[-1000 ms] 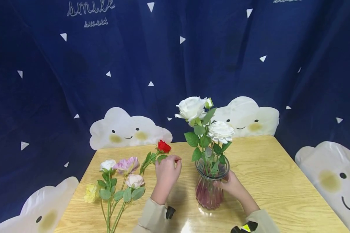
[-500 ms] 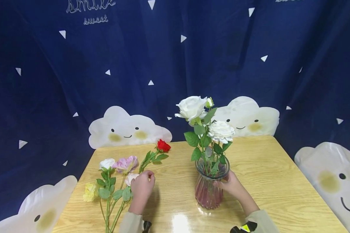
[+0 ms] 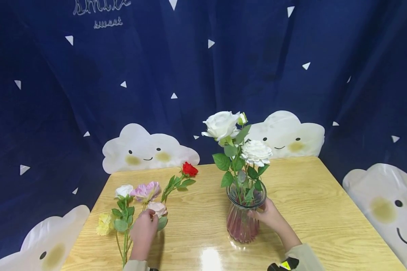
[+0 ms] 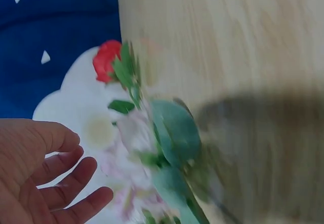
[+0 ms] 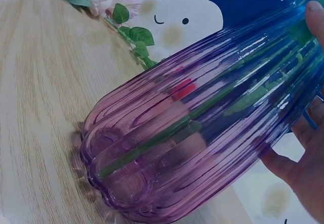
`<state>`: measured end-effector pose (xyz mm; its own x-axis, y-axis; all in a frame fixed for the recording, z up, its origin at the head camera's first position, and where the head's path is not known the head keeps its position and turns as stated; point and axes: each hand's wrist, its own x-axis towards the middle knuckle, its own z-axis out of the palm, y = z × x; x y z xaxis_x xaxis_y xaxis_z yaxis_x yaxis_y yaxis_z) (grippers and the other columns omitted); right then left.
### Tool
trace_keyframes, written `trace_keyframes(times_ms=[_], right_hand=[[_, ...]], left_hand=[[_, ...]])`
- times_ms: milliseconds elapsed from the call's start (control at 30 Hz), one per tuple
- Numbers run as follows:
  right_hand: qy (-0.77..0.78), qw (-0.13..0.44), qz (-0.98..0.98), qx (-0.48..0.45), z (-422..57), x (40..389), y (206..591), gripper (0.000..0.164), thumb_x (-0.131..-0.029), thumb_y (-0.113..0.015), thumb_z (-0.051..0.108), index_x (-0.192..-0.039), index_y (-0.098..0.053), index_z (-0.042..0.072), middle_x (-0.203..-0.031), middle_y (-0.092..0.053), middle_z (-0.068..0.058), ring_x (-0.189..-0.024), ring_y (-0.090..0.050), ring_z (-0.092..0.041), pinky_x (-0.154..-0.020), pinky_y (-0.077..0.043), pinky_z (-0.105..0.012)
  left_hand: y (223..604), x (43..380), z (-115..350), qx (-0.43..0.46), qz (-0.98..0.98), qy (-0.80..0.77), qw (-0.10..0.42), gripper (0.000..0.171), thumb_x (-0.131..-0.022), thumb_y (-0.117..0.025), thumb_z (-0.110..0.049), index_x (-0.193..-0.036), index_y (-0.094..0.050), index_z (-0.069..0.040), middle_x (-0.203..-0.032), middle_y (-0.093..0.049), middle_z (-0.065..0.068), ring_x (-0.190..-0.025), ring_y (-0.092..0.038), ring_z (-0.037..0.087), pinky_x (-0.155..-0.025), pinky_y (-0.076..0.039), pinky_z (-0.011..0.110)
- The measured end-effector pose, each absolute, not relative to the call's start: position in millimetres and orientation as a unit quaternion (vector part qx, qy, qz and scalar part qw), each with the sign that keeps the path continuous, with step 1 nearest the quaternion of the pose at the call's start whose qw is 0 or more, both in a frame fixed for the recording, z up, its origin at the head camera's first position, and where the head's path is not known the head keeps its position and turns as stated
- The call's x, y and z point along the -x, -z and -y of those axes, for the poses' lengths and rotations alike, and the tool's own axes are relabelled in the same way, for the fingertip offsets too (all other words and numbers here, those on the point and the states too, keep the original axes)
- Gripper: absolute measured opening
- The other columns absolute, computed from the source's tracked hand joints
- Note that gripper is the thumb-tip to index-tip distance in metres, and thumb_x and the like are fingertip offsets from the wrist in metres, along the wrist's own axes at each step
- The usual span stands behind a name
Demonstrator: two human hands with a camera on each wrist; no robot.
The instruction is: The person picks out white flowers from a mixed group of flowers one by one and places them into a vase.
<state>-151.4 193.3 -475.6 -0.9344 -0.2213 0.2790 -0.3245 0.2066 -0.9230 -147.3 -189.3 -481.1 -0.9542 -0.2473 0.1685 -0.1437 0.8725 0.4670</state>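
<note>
My right hand (image 3: 268, 215) grips the ribbed glass vase (image 3: 243, 226), pinkish purple toward its base, just below the rim. In the vase stand a large white rose (image 3: 221, 125), a fuller white flower (image 3: 256, 153) and a small white bud (image 3: 242, 119). Over the stems of the flowers lying at the left hovers my left hand (image 3: 144, 234), beside the pale pink rose (image 3: 157, 209). Its fingers (image 4: 76, 183) are loosely bent, with nothing between them in the left wrist view. Part of the pale pink rose's stem is hidden behind this hand.
Also lying on the wooden table (image 3: 298, 188) are a yellow flower (image 3: 104, 224), a white rose (image 3: 124, 191), a lilac flower (image 3: 146, 191) and a red rose (image 3: 190, 169). A dark blue curtain (image 3: 176, 60) with cloud shapes hangs behind the table.
My left hand has moved left and toward me, from near the red rose to the pale pink rose. The right hand and vase stay in place.
</note>
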Motion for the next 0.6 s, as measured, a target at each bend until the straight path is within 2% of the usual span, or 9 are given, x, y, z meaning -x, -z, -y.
trace_keyframes(times_ms=[200,267,500,600], right_hand=[[-0.598,0.044,0.781,-0.175,-194.7,153.5,477.5,0.073,-0.074,-0.072,0.011,-0.133,-0.034,-0.006,-0.124,-0.048,-0.027,-0.112,-0.048,-0.024,-0.09,-0.038,-0.056],[-0.597,0.045,0.781,-0.177,-194.7,153.7,477.2,0.073,-0.074,-0.072,0.011,-0.133,-0.034,-0.006,-0.124,-0.048,-0.027,-0.112,-0.048,-0.025,-0.09,-0.038,-0.056],[-0.601,0.048,0.779,-0.172,-193.2,151.7,474.8,0.071,-0.071,-0.072,0.004,-0.132,-0.036,-0.007,-0.122,-0.049,-0.027,-0.107,-0.047,-0.002,-0.089,-0.039,-0.055],[-0.599,0.05,0.781,-0.17,-192.8,152.0,474.5,0.07,-0.071,-0.071,0.001,-0.13,-0.037,-0.008,-0.121,-0.05,-0.027,-0.105,-0.046,0.002,-0.089,-0.04,-0.053]], left_hand=[[485.3,135.1,210.2,-0.138,0.956,0.234,0.112,0.016,-0.079,-0.056,-0.009,-0.089,-0.064,0.001,-0.079,-0.061,0.012,-0.068,-0.059,0.031,-0.05,-0.045,0.043],[487.6,130.4,215.9,-0.148,0.953,0.24,0.11,0.017,-0.08,-0.054,-0.008,-0.089,-0.063,0.003,-0.08,-0.061,0.014,-0.07,-0.059,0.032,-0.051,-0.045,0.044],[494.0,119.5,230.6,-0.197,0.946,0.245,0.08,0.019,-0.083,-0.052,-0.007,-0.096,-0.061,0.005,-0.09,-0.057,0.022,-0.078,-0.057,0.041,-0.052,-0.046,0.05],[498.9,117.1,236.6,-0.203,0.944,0.245,0.082,0.02,-0.082,-0.052,-0.005,-0.098,-0.06,0.007,-0.092,-0.056,0.026,-0.078,-0.056,0.044,-0.055,-0.046,0.051]])
